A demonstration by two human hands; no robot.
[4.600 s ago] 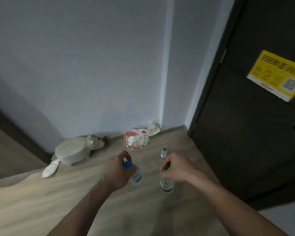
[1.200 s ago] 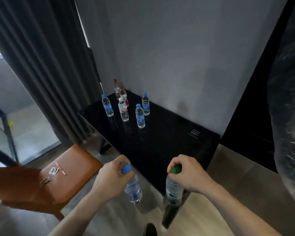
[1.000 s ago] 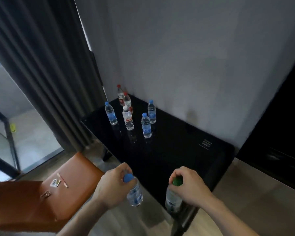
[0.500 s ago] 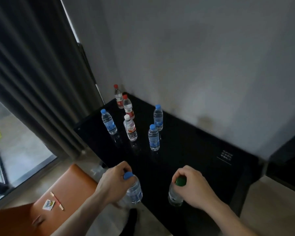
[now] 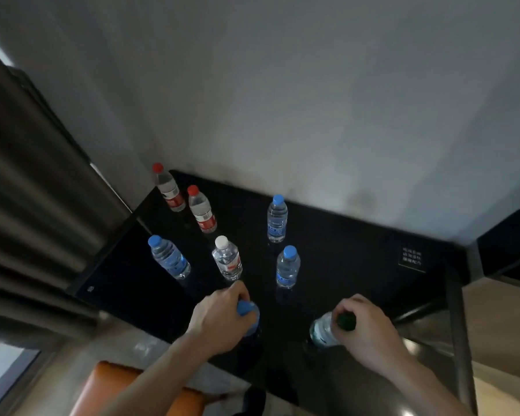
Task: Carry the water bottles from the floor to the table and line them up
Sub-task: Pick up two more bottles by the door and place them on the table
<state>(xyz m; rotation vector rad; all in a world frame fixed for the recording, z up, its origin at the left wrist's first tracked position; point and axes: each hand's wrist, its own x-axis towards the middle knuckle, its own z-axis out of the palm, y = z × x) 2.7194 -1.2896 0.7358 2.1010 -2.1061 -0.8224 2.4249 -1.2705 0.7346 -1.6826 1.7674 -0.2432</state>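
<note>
My left hand (image 5: 219,319) grips a blue-capped water bottle (image 5: 248,310) by its neck, over the near part of the black table (image 5: 357,265). A green-capped bottle (image 5: 323,333) hangs from my right hand (image 5: 367,334), which holds it at the cap above the table's near right part. Several bottles stand on the table: two red-capped (image 5: 168,187) (image 5: 203,210) at the back left, one white-capped (image 5: 227,259) in the middle, and three blue-capped (image 5: 168,258) (image 5: 277,219) (image 5: 288,268). I cannot tell whether the held bottles touch the tabletop.
A grey wall runs behind the table. Dark curtains (image 5: 27,190) hang at the left. An orange chair seat (image 5: 114,385) sits below the table's near left edge. A white label (image 5: 412,259) is stuck on the table's right part.
I have walked from the floor corner to the table. Both hands with their bottles have moved forward from beyond the near edge to over the tabletop.
</note>
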